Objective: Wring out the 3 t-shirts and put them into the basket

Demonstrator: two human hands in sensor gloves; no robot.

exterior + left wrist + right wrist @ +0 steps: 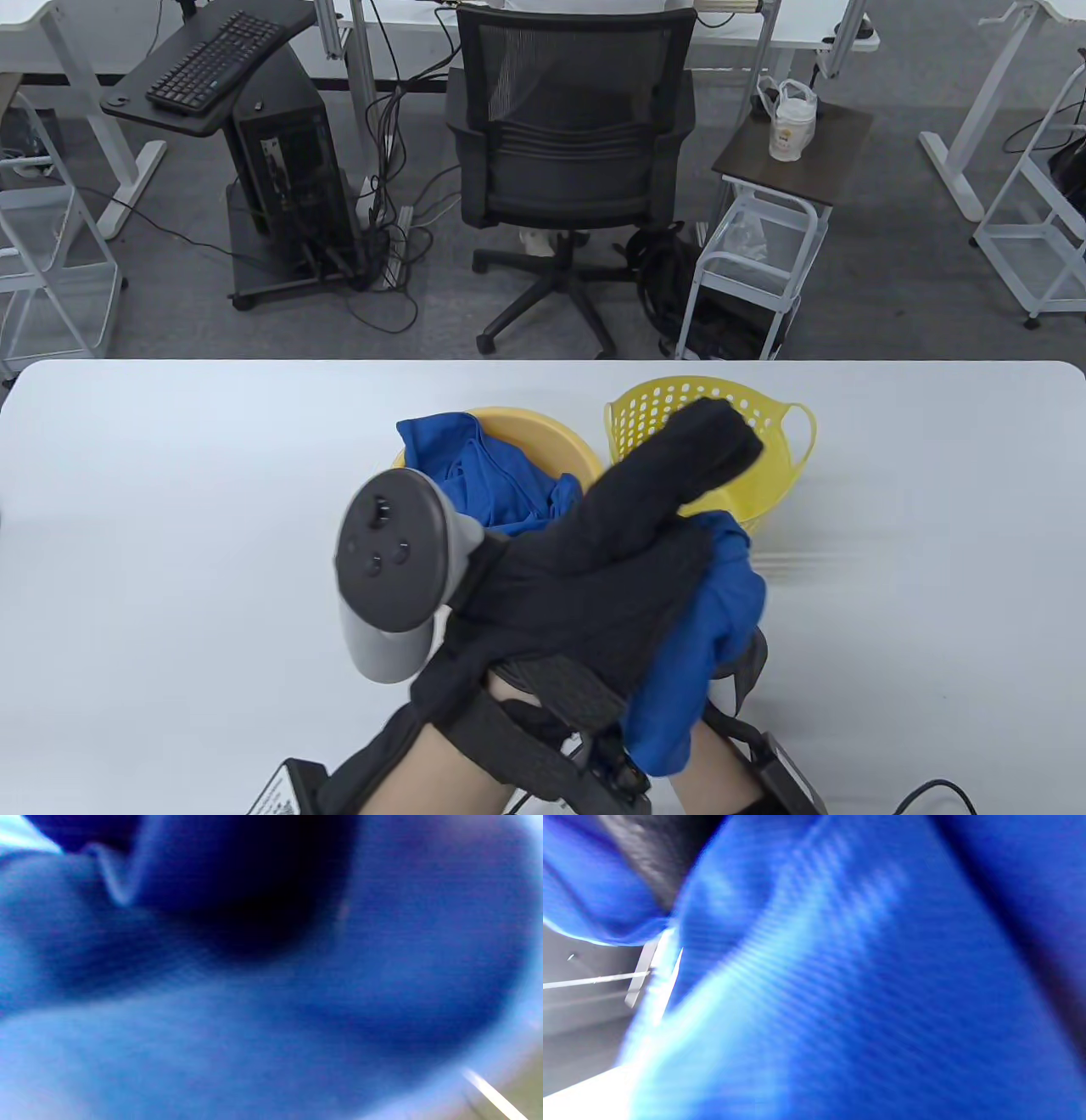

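My left hand, in a black glove with a grey tracker on its back, is raised above the table and grips a bunched blue t-shirt. My right hand lies under the left hand and the cloth, mostly hidden, and holds the same shirt from below. Blurred blue fabric fills the left wrist view. The same fabric fills the right wrist view, with a dark gloved finger against it. More blue shirts lie in a yellow basin. The yellow perforated basket stands right of it.
The white table runs across the view, its far edge just behind the basin and basket. Beyond it are an office chair, a computer tower and a small white cart.
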